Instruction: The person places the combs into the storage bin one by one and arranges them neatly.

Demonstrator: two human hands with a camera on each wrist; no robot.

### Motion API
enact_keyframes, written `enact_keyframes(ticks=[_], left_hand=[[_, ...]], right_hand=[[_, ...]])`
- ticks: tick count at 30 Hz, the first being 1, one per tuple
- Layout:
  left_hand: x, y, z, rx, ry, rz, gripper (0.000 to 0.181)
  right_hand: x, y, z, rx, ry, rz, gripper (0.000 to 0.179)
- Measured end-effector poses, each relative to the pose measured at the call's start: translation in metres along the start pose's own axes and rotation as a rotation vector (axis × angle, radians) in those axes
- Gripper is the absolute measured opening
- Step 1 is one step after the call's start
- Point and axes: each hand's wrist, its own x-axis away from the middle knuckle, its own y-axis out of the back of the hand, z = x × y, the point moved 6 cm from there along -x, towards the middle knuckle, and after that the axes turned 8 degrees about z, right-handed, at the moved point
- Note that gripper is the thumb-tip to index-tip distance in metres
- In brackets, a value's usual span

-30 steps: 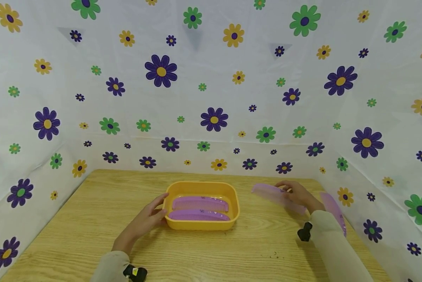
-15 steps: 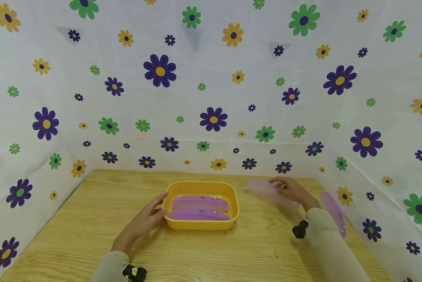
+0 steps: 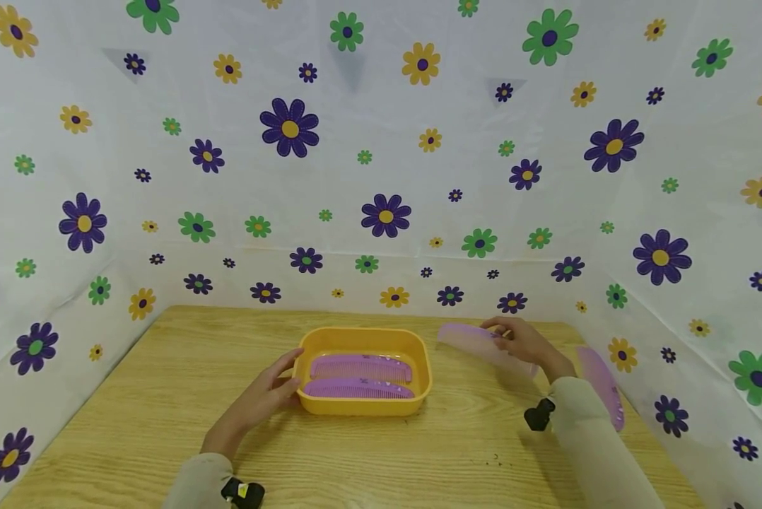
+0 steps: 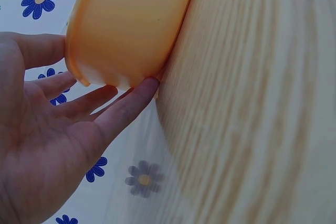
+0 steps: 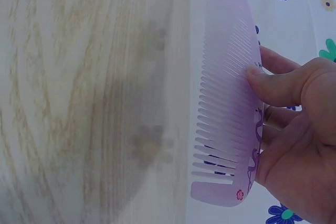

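Note:
Two purple combs lie in a yellow plastic tub [image 3: 365, 406], the upper comb [image 3: 360, 367] behind the lower comb [image 3: 358, 388]. At the tub's left end, my left hand [image 3: 268, 391] touches the rim and end wall with extended fingertips, as the left wrist view of the tub [image 4: 126, 30] also shows. My right hand [image 3: 524, 345] pinches a translucent purple comb [image 3: 470, 341] by its spine between thumb and fingers, right of the tub and above the table. In the right wrist view the held comb [image 5: 231, 93] has its teeth toward the table.
Another purple comb [image 3: 600, 387] lies at the table's right edge, beside my right forearm. Small dark specks [image 3: 498, 460] dot the wooden table [image 3: 355, 466]. A flower-printed white sheet [image 3: 381, 177] surrounds the back and sides.
My right hand has moved left with the comb, a little closer to the tub. My left hand, the tub and the combs inside it stay in place.

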Motion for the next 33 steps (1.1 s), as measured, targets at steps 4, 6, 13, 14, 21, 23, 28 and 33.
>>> enact_keyframes(ticks=[4,6,13,14,21,23,28,33], left_hand=[[0.000,0.000,0.000,-0.009,0.002,-0.002,0.062],[0.000,0.000,0.000,-0.010,0.007,-0.002,0.062],[0.000,0.001,-0.001,-0.001,0.015,-0.002,0.062],[0.000,0.001,-0.001,-0.002,0.015,-0.001,0.062],[0.000,0.000,-0.001,-0.003,0.022,-0.006,0.062],[0.000,0.000,-0.001,-0.005,0.023,-0.008,0.062],[0.000,0.000,-0.001,-0.016,0.026,-0.013,0.062],[-0.001,-0.001,-0.001,-0.015,0.026,-0.014,0.062]], right_hand=[[-0.001,0.003,0.006,0.011,-0.003,-0.004,0.032],[-0.001,0.004,0.009,0.020,-0.009,-0.012,0.032],[-0.004,0.007,0.025,0.083,0.006,-0.038,0.031],[-0.005,0.007,0.028,0.084,0.011,-0.040,0.031],[-0.011,0.007,0.044,0.066,0.033,-0.020,0.032],[-0.012,0.007,0.049,0.063,0.034,-0.016,0.033],[-0.018,0.004,0.059,0.072,0.029,-0.003,0.033],[-0.024,-0.002,0.069,0.072,0.038,0.025,0.032]])
